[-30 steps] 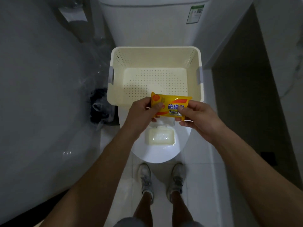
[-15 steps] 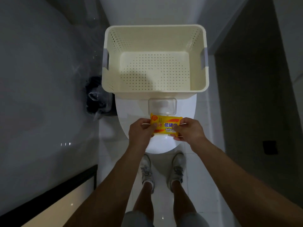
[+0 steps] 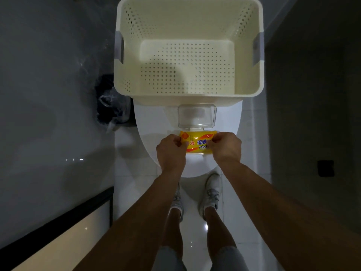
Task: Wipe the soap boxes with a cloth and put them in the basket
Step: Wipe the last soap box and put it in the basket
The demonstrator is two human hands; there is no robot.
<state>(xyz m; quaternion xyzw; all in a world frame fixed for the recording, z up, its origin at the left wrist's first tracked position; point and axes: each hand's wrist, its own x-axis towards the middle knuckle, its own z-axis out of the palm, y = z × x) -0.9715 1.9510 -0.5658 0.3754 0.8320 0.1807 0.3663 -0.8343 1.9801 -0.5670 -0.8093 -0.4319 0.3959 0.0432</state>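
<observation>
A yellow and orange soap packet (image 3: 197, 143) is held flat over the white toilet lid (image 3: 152, 126). My left hand (image 3: 171, 151) pinches its left end and my right hand (image 3: 226, 146) pinches its right end. Just beyond the packet a clear soap box lid (image 3: 197, 115) stands open; the box base is hidden under the packet. A cream perforated basket (image 3: 188, 22) sits at the far end of the toilet lid, with nothing inside it. No cloth is in sight.
A black bin with a plastic bag (image 3: 111, 102) stands left of the toilet. A grey wall (image 3: 48, 94) runs along the left and a dark wall (image 3: 312, 94) along the right. My feet (image 3: 212, 192) stand on white floor tiles before the toilet.
Both hands have brought the soap packet from the basket's near rim down and towards me, over the open soap box. The view has tilted downwards.
</observation>
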